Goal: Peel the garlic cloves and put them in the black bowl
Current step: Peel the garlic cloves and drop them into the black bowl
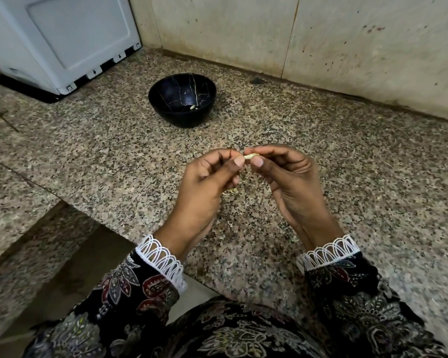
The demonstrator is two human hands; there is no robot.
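A small pale garlic clove (pixel 249 156) is pinched between the fingertips of both hands above the speckled granite counter. My left hand (pixel 207 182) holds its left end with thumb and curled fingers. My right hand (pixel 287 177) pinches its right end between thumb and forefinger. The black bowl (pixel 182 100), veined with thin gold lines, stands farther back on the counter, and one peeled clove (pixel 192 107) lies at its bottom. Bits of pale garlic skin (pixel 230 191) lie on the counter under my hands.
A white appliance (pixel 62 40) stands at the back left on the counter. A tiled wall (pixel 321 34) runs along the back. The counter edge (pixel 93 218) drops off at the lower left, in front of my patterned sleeves.
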